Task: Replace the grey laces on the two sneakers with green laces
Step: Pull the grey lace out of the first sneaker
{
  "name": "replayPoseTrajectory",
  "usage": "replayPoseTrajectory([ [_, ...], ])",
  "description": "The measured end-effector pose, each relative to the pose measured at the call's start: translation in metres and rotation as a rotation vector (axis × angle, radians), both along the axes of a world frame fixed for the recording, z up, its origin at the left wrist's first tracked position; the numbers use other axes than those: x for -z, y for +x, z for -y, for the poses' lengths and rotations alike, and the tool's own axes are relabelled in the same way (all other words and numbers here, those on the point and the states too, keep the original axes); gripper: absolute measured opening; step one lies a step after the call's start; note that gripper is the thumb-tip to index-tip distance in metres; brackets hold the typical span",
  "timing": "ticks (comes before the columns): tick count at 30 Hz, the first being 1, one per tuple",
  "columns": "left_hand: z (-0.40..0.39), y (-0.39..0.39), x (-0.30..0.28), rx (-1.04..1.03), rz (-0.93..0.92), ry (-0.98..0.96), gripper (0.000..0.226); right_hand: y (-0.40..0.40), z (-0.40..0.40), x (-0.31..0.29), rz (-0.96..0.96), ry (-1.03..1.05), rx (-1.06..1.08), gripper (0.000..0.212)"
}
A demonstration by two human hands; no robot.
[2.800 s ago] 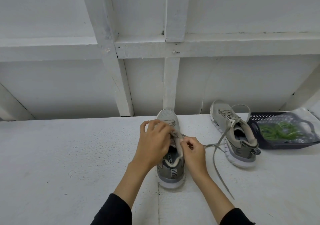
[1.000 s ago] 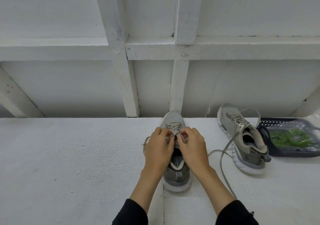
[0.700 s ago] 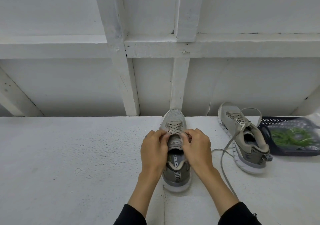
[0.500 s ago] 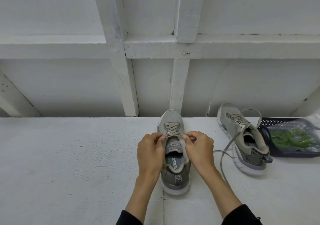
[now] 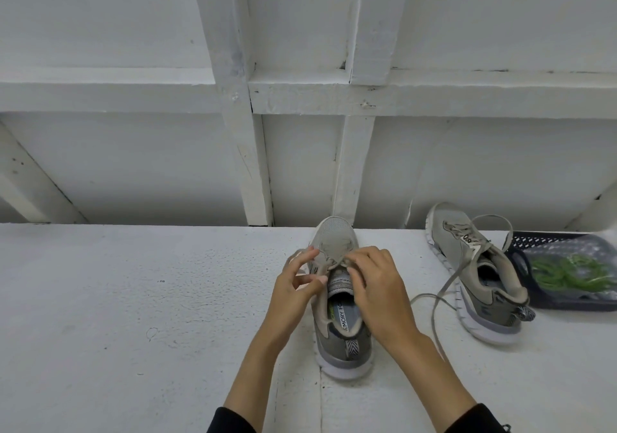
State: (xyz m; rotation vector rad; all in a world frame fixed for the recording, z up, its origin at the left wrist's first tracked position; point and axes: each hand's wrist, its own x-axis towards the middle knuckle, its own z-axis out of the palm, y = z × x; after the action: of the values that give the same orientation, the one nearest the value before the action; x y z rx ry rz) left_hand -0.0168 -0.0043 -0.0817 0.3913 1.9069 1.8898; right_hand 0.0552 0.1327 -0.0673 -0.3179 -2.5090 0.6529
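On the white table [image 5: 133,299], the near sneaker [image 5: 340,326] stands toe pointing away – everything here is placed from it. The left hand [image 5: 293,294] hovers at its left side, fingers spread and loosely bent; whether they hold the grey lace [image 5: 329,262] is blurred, I cannot tell. The right hand [image 5: 374,282] sits over its tongue, fingertips pinching that lace at the eyelets. Right of it stands the second sneaker [image 5: 474,272], its loose lace [image 5: 437,302] trailing back – farther right, a dark basket [image 5: 567,305] holds green laces [image 5: 567,272].
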Motion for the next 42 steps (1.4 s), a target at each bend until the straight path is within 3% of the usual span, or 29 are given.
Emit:
replayPoseTrajectory([
  [3,0.002,0.004,0.001,-0.044,-0.032,0.034,0.057,0.0,0.004,-0.006,0.027,-0.027,-0.122,0.025],
  [7,0.0,0.011,-0.001,-0.095,-0.046,0.085,0.076,-0.004,0.001,-0.013,0.223,-0.005,-0.128,0.024],
  [9,-0.002,0.012,0.001,-0.129,-0.107,0.073,0.081,-0.007,0.0,-0.011,0.224,0.069,-0.164,0.02],
  [11,-0.004,0.012,0.0,-0.134,-0.159,0.047,0.078,-0.01,0.0,-0.009,0.171,0.013,-0.179,0.009],
  [14,-0.003,0.012,0.004,-0.171,-0.108,0.042,0.053,-0.011,-0.006,-0.008,0.007,-0.386,0.009,0.016],
  [18,-0.002,0.008,0.013,-0.182,0.014,0.024,0.019,-0.007,-0.019,-0.002,-0.21,-1.39,0.308,0.008],
  [19,-0.002,0.008,0.014,-0.175,0.015,0.018,0.014,-0.006,-0.021,0.001,-0.194,-1.512,0.349,0.008],
  [20,-0.003,0.008,0.014,-0.175,0.021,0.018,0.011,-0.004,-0.022,0.004,-0.137,-1.486,0.386,0.009],
  [21,-0.003,0.007,0.015,-0.18,0.038,0.025,0.01,-0.003,-0.021,0.007,-0.075,-1.322,0.415,0.01],
  [23,-0.001,0.007,0.014,-0.172,0.1,0.064,0.009,-0.001,-0.013,0.001,-0.049,-0.832,0.424,0.015],
  [25,0.0,0.006,0.015,-0.138,0.134,0.081,0.012,-0.001,-0.005,-0.014,-0.133,-0.464,0.27,0.021],
  [28,0.001,0.003,0.015,-0.091,0.163,0.094,0.014,-0.006,0.004,-0.021,0.023,-0.196,-0.079,0.022],
  [30,0.002,0.002,0.015,-0.067,0.201,0.124,0.015,-0.009,0.008,-0.013,0.241,0.016,-0.123,0.023],
  [32,0.003,0.001,0.016,-0.071,0.242,0.151,0.015,-0.013,0.01,-0.009,0.33,0.152,-0.104,0.02],
  [33,0.003,0.001,0.017,-0.084,0.259,0.161,0.015,-0.014,0.011,-0.011,0.305,0.122,-0.105,0.015],
  [35,0.001,0.002,0.019,-0.111,0.282,0.177,0.014,-0.016,0.011,-0.016,0.197,-0.134,-0.08,0.012],
  [37,0.0,0.003,0.02,-0.127,0.295,0.185,0.011,-0.015,0.005,-0.022,0.052,-0.543,-0.052,0.016],
  [40,-0.001,0.003,0.021,-0.125,0.298,0.176,0.01,-0.004,-0.003,-0.032,-0.097,-1.187,-0.18,0.015],
  [42,0.0,0.003,0.022,-0.124,0.301,0.173,0.012,0.001,-0.007,-0.035,-0.09,-1.261,-0.192,0.017],
])
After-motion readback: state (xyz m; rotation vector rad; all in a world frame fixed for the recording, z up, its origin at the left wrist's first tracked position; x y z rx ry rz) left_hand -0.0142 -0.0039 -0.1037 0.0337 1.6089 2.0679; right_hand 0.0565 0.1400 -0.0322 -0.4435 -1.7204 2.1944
